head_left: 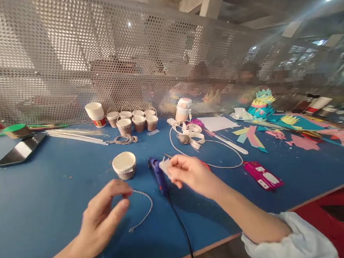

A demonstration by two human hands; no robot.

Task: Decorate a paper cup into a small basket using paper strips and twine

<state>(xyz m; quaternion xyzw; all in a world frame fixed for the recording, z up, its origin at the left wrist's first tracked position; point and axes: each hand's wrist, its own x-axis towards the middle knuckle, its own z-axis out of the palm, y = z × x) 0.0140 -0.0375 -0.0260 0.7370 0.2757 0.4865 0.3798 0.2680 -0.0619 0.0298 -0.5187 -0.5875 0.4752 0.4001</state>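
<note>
My left hand hovers over the blue table with thumb and fingers apart. A short piece of grey cord curves out from beside its fingertips; the cord's near end is hidden there, and any touch is unclear. Just beyond stands a small cup, its outside wrapped in cord and its inside pale. My right hand pinches a small whitish, crumpled scrap, perhaps paper or plastic. Beneath and beside that scrap lies a blue glue gun, its black cable running to the front edge.
Several cord-wrapped cups with handles and stacked paper cups stand at the back. A tape measure, a looped cord and a magenta packet lie rightward. A dark tablet lies left. Perforated metal screen behind.
</note>
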